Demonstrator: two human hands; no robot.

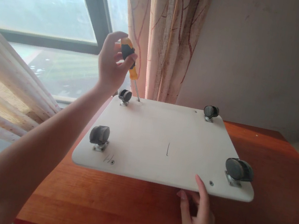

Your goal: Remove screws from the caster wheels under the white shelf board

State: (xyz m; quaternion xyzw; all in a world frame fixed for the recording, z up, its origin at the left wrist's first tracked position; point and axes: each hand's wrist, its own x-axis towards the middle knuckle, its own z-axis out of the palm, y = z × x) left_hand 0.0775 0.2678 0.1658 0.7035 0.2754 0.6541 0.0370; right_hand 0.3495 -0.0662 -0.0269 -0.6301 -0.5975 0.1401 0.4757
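Observation:
A white board (161, 145) lies upside down on a reddish wooden table (121, 207), with a grey caster wheel (99, 135) near each corner. My left hand (113, 63) is closed around the black and yellow handle of a screwdriver (130, 66). Its tip rests on a screw at the board's far left edge, beside a far caster (125, 95). My right hand (199, 217) grips the board's near edge, thumb on top by a screw (211, 183) and fingers underneath, close to the near right caster (239, 170).
A patterned curtain (166, 34) hangs behind the board, and more curtain folds (4, 82) run along the left. A window (40, 11) is at the far left, a plain wall (264, 51) at the right. The table's right part (283, 189) is bare wood.

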